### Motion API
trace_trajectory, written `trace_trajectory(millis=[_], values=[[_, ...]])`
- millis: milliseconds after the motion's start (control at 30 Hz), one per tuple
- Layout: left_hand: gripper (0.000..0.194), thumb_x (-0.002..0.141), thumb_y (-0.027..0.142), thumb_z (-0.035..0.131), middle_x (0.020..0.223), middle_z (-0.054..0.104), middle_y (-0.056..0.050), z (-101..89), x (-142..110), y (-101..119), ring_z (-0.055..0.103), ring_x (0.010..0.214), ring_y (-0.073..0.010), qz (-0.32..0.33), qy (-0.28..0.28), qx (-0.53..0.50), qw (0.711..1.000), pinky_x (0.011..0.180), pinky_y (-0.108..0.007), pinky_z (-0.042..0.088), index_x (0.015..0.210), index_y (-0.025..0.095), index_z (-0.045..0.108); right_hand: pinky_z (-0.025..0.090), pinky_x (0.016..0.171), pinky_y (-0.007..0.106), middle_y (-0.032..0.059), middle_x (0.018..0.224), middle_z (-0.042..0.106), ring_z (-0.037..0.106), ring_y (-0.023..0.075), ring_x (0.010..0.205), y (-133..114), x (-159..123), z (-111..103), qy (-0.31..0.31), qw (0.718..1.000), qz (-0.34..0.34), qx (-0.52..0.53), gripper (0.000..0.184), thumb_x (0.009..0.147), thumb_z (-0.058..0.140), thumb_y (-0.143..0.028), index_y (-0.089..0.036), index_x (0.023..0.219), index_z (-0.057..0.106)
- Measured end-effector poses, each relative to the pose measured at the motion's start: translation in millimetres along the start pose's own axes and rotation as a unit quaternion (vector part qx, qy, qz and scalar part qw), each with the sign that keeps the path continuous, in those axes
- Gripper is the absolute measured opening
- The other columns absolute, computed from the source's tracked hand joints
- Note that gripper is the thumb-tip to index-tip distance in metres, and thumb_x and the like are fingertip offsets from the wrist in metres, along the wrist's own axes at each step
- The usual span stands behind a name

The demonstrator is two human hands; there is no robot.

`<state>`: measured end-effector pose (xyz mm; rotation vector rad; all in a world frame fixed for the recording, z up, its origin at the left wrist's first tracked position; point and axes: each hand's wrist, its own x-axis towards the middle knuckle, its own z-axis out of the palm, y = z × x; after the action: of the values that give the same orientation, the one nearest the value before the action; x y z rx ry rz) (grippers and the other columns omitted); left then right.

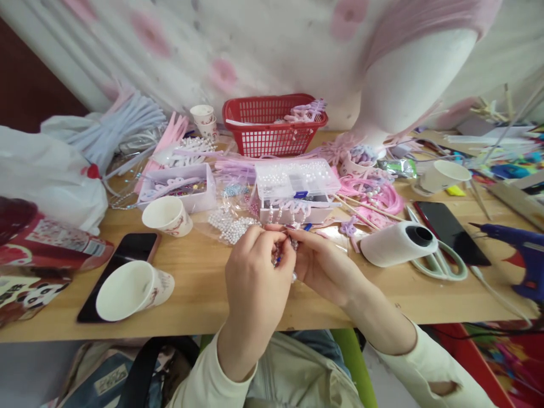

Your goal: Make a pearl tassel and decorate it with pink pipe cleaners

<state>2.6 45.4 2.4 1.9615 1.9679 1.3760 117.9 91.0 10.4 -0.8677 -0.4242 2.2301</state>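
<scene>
My left hand [255, 275] and my right hand [325, 265] meet above the front of the table, fingertips pinched together. Between them is a small beaded piece [277, 255] with pearl-like and dark blue beads, largely covered by my fingers. One pearl hangs below, near the right fingers. Just beyond my hands stands a white box [293, 214] with strands of beads over its front edge and a clear lidded case of pearls [293, 175] on top. Loose white pearls [233, 226] lie in a clear bag to the left of my fingertips.
Paper cups [127, 292] and a phone [140, 246] lie at left. On the right are a thread cone [391, 246], scissors [446, 263], another phone [450, 229] and a blue glue gun [518, 249]. A red basket [276, 139] and white mannequin head [416, 73] stand behind.
</scene>
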Motion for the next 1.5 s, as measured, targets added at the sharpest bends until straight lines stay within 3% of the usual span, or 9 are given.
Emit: trace_trajectory(millis=[167, 300, 500, 733, 967, 1100, 1233, 1433, 1500], values=[[0.013, 0.084, 0.006, 0.067, 0.076, 0.069, -0.001, 3.6, 0.8, -6.0, 0.063, 0.065, -0.015, 0.017, 0.012, -0.024, 0.999, 0.058, -0.026, 0.046, 0.08, 0.018, 0.069, 0.06, 0.064, 0.02, 0.0043, 0.079, 0.082, 0.076, 0.0151, 0.071, 2.4, 2.0, -4.0, -0.039, 0.998, -0.024, -0.037, 0.02, 0.095, 0.062, -0.017, -0.016, 0.093, 0.081], [0.013, 0.089, 0.008, 0.062, 0.077, 0.072, -0.001, 7.4, -0.6, -10.0, 0.064, 0.067, -0.015, 0.041, 0.023, -0.039, 0.998, 0.06, -0.026, 0.047, 0.085, 0.019, 0.068, 0.062, 0.075, 0.024, 0.0049, 0.08, 0.082, 0.078, 0.0177, 0.081, 4.1, 3.2, -7.8, -0.045, 0.997, -0.033, -0.05, 0.017, 0.094, 0.064, -0.02, -0.017, 0.089, 0.08], [0.012, 0.091, 0.007, 0.062, 0.081, 0.076, -0.004, 10.7, -3.0, -15.0, 0.067, 0.071, -0.017, 0.062, 0.024, -0.04, 0.997, 0.065, -0.029, 0.052, 0.091, 0.018, 0.069, 0.06, 0.069, 0.019, 0.004, 0.081, 0.081, 0.075, 0.0141, 0.072, 5.5, 3.5, -9.2, -0.045, 0.997, -0.043, -0.038, 0.01, 0.092, 0.071, -0.019, -0.017, 0.087, 0.08], [0.011, 0.096, 0.009, 0.064, 0.089, 0.077, -0.006, 9.8, -6.7, -16.9, 0.071, 0.076, -0.0159, 0.096, 0.027, -0.043, 0.994, 0.065, -0.026, 0.054, 0.096, 0.017, 0.071, 0.058, 0.061, 0.018, 0.0026, 0.066, 0.076, 0.071, 0.0113, 0.059, 1.0, 2.5, -1.0, -0.01, 1.0, 0.003, 0.018, 0.044, 0.105, 0.04, -0.013, -0.015, 0.085, 0.08], [0.01, 0.093, 0.008, 0.068, 0.084, 0.071, -0.001, 13.2, -8.9, -14.8, 0.065, 0.068, -0.0115, 0.046, 0.067, -0.093, 0.992, 0.065, -0.022, 0.054, 0.097, 0.017, 0.065, 0.059, 0.074, 0.023, 0.006, 0.087, 0.082, 0.075, 0.0148, 0.075, 0.2, 0.8, -3.5, -0.035, 0.999, -0.028, -0.02, 0.026, 0.1, 0.055, -0.018, -0.016, 0.092, 0.08], [0.009, 0.093, 0.008, 0.066, 0.085, 0.068, -0.002, 14.1, -9.2, -15.5, 0.061, 0.064, -0.0106, 0.037, 0.049, -0.095, 0.994, 0.061, -0.023, 0.052, 0.092, 0.017, 0.068, 0.06, 0.08, 0.025, 0.0076, 0.094, 0.083, 0.077, 0.0162, 0.083, 0.0, -0.2, -6.0, -0.037, 0.998, -0.021, -0.036, 0.024, 0.1, 0.058, -0.023, -0.016, 0.098, 0.081], [0.01, 0.094, 0.008, 0.066, 0.085, 0.068, -0.002, 14.1, -8.5, -14.3, 0.061, 0.065, -0.0105, 0.037, 0.044, -0.108, 0.993, 0.062, -0.023, 0.052, 0.093, 0.018, 0.07, 0.061, 0.081, 0.026, 0.0061, 0.093, 0.083, 0.077, 0.017, 0.083, 1.2, -0.1, -10.0, -0.057, 0.996, -0.054, -0.047, 0.015, 0.094, 0.068, -0.023, -0.018, 0.091, 0.081], [0.014, 0.096, 0.008, 0.06, 0.097, 0.069, -0.005, 14.7, -16.1, -10.3, 0.065, 0.088, -0.0167, 0.027, 0.088, -0.154, 0.984, 0.073, -0.029, 0.055, 0.099, 0.021, 0.066, 0.059, 0.095, 0.034, 0.0067, 0.119, 0.08, 0.076, 0.0213, 0.101, -2.3, -4.2, -9.4, -0.054, 0.991, -0.092, -0.074, 0.013, 0.091, 0.073, -0.031, -0.02, 0.086, 0.079], [0.014, 0.095, 0.009, 0.06, 0.1, 0.068, -0.006, 11.9, -16.8, -11.4, 0.065, 0.094, -0.0177, 0.016, 0.108, -0.178, 0.978, 0.08, -0.031, 0.056, 0.101, 0.021, 0.065, 0.058, 0.096, 0.034, 0.0072, 0.117, 0.08, 0.075, 0.0211, 0.102, -4.6, -5.4, -8.9, -0.055, 0.989, -0.1, -0.092, 0.015, 0.09, 0.074, -0.033, -0.02, 0.084, 0.079]])
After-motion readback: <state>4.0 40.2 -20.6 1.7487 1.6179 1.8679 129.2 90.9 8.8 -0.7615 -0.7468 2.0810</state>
